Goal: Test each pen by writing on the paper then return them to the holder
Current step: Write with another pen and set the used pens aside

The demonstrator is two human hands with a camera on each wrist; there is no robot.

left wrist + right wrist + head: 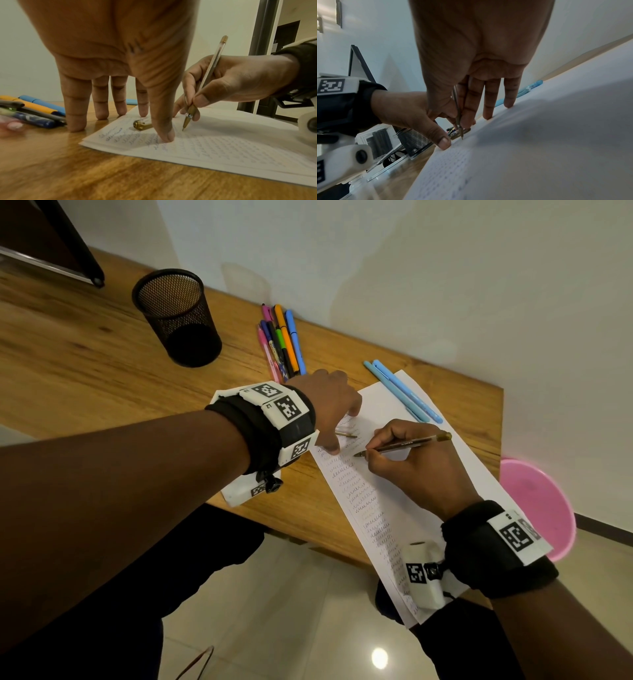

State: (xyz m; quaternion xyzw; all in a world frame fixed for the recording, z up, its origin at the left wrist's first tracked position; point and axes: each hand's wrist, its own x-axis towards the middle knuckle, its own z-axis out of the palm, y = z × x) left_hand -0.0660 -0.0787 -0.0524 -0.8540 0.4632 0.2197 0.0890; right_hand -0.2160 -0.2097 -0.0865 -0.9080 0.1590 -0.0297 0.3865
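Right hand (pixel 416 470): fingers and thumb curled round a slim gold pen (pixel 407 444) with a clear barrel, pinching it low near the metal cone. In the left wrist view the pen stands tilted, its fine tip at or just above the sheet; actual contact cannot be told.

Left hand (pixel 329 405): holds nothing, fingers straight and spread. In the left wrist view the thumb tip (pixel 165 136) presses on the paper (pixel 387 405), and the outer fingertips rest on the bare wood beside the sheet's edge.

The paper is a thin stack of white sheets lying flat, centre to lower right of the head view, with rows of small looped scribbles down its left margin. A short gold cap (pixel 142 124), cylindrical with a clip, lies on the sheet between the left thumb and fingers.

Holder (pixel 178 316): black wire-mesh cup, round, upright, upper left of the head view, well apart from the paper.

A bundle of coloured pens (pixel 282 344) in pink, orange, blue, green and black lies side by side on the desk at upper centre. Two pale blue pens (pixel 400 390) lie parallel, partly on the sheet's upper corner.

Desk (pixel 68 354): wood-grain top with a slight gloss. A pink plastic tub (pixel 537 508) sits on the tiled floor at right.
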